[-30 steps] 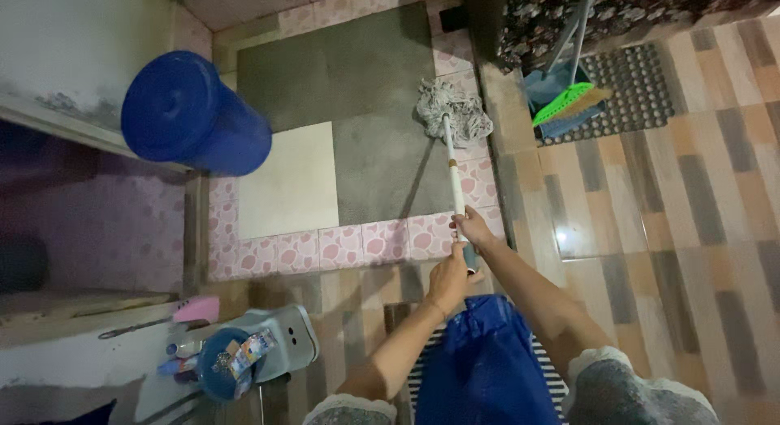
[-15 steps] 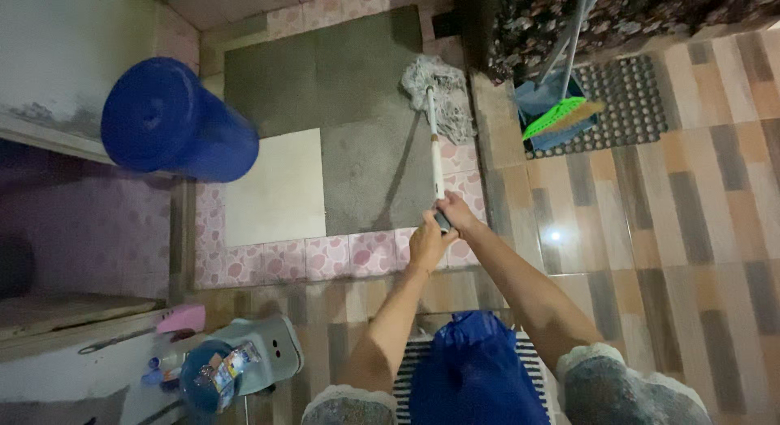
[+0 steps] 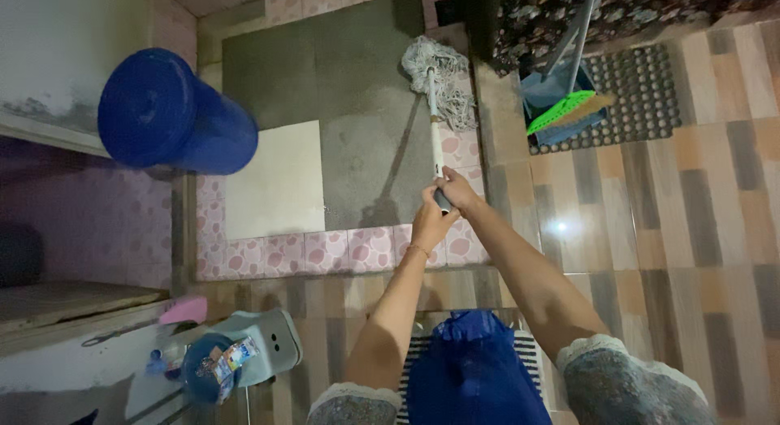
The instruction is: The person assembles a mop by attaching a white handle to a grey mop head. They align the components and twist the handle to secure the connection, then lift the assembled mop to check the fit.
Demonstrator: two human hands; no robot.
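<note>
A round blue plastic barrel (image 3: 166, 116) stands at left, a green-bristled broom (image 3: 561, 110) leans over a black rubber doormat (image 3: 642, 100) at right.

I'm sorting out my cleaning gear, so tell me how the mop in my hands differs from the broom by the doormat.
The mop has a shaggy grey-white string head; the broom has a flat bright green head. The mop has a white handle gripped by the left hand and right hand; the broom stands unheld with a blue dustpan. The mop's head rests on grey flooring, the broom on the black doormat. Both have long, thin handles.
</note>
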